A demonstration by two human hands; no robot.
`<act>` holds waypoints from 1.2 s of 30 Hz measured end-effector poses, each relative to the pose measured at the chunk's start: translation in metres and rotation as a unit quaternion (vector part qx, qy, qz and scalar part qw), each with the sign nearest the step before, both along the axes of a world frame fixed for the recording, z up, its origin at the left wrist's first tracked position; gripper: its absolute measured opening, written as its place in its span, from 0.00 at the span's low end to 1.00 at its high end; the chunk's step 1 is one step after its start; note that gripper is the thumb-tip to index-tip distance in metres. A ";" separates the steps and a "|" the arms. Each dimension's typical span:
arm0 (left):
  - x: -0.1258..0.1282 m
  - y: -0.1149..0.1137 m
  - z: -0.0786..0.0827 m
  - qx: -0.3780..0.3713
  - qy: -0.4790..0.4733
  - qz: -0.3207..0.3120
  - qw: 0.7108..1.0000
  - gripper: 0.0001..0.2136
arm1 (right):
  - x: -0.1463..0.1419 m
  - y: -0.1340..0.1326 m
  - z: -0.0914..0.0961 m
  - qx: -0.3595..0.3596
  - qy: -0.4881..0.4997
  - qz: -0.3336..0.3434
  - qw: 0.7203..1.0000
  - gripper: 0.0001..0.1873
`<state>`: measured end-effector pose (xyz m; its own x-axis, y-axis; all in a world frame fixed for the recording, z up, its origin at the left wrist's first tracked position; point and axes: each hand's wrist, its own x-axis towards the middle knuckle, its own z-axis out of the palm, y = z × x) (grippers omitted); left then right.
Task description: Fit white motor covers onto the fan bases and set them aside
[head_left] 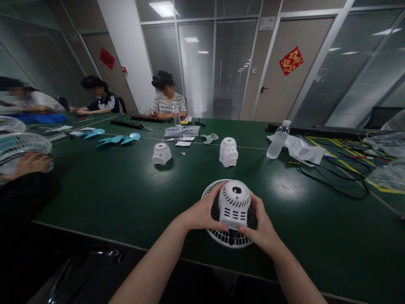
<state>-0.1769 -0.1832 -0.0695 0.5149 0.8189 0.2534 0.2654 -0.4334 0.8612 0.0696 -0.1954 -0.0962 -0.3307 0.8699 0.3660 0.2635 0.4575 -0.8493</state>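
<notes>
Between my two hands is a white vented fan motor housing (pixel 234 202), its rounded top up with a dark oval hole in it. My left hand (pixel 205 211) curls around its left side and my right hand (pixel 262 226) around its right, the thumbs near the lower front edge. Below the housing a round white fan grille (pixel 218 237) lies on the green table (pixel 133 198). Some dark parts show under the front of the housing; whether it touches the grille is hidden. Two similar white housings stand farther back, one to the left (pixel 161 153) and one straight ahead (pixel 228 152).
A water bottle (pixel 278 140), a crumpled white bag (pixel 303 150) and black cables (pixel 335 188) lie to the right. Light-blue fan blades (pixel 118 139) and plastic packets (pixel 180 132) are at the back left. A neighbour's hand (pixel 31 164) holds another grille at far left; co-workers sit across.
</notes>
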 end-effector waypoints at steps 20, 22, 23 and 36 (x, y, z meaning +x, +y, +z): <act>0.000 0.003 -0.005 0.029 0.024 0.024 0.999 0.61 | 0.006 0.004 -0.013 0.022 -0.054 -0.007 0.998 0.52; 0.000 0.003 -0.004 0.032 0.016 0.021 0.999 0.60 | 0.006 0.005 -0.012 0.025 -0.057 -0.008 0.998 0.52; 0.000 0.004 -0.004 0.032 0.015 0.020 0.999 0.60 | 0.006 0.004 -0.012 0.026 -0.060 -0.009 0.998 0.52; -0.001 0.002 -0.003 0.018 0.050 0.022 0.998 0.61 | 0.008 0.003 -0.011 0.035 -0.080 -0.012 0.996 0.52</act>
